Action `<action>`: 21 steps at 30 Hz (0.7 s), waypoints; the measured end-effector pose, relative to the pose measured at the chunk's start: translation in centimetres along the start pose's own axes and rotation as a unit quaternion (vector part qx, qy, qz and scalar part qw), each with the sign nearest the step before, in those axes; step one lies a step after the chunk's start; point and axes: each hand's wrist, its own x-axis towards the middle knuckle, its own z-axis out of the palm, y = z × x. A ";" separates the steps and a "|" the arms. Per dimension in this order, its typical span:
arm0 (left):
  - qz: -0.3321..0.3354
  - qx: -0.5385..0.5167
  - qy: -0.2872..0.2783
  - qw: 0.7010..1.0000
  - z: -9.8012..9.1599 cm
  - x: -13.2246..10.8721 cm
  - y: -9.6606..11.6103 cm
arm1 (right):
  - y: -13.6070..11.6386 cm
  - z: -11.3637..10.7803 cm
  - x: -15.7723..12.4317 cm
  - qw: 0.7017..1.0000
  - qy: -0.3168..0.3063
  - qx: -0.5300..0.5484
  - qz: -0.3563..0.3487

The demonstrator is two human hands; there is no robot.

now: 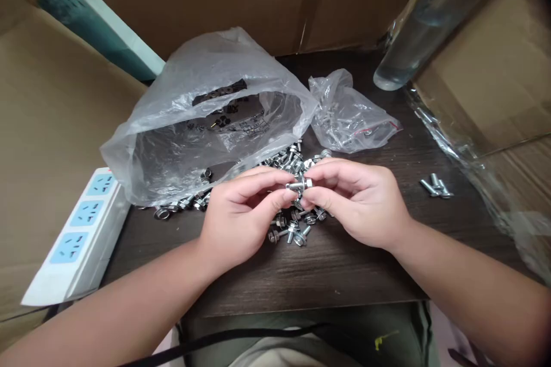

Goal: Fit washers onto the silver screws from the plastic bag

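Note:
A silver bolt (300,185) with a washer near its head lies level between my two hands, above a pile of similar bolts (297,222). My left hand (243,212) pinches its shank end between thumb and fingers. At the head end, the thumb and fingers of my right hand (359,200) close on it from the other side. Loose bolts spread beneath and behind my hands, partly hidden by them. Behind my left hand, a large clear plastic bag (215,80) lies with its mouth toward me, bolts along its lower edge.
A smaller plastic bag (350,117) with metal parts lies behind my right hand. Several separate bolts (436,186) sit at the right. A white power strip (77,235) stands left, a water bottle (424,34) back right. Cardboard walls (241,6) border the dark table (336,275).

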 end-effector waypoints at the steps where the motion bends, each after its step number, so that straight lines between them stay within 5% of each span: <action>1: 0.035 0.040 0.004 0.999 -0.1 0.0 0.1 | 0.1 0.0 0.0 1.000 -0.002 -0.020 -0.003; 4: 0.097 0.097 0.008 0.990 -0.2 0.1 0.2 | 0.2 0.0 0.0 0.998 -0.009 -0.057 -0.004; 10: 0.084 0.110 0.009 0.990 -0.2 0.0 0.2 | 0.1 0.2 -0.2 0.997 -0.014 -0.076 -0.017; 21: -0.049 -0.090 -0.002 0.995 -0.3 0.1 -0.6 | 0.3 0.1 -0.2 0.998 -0.024 -0.048 -0.040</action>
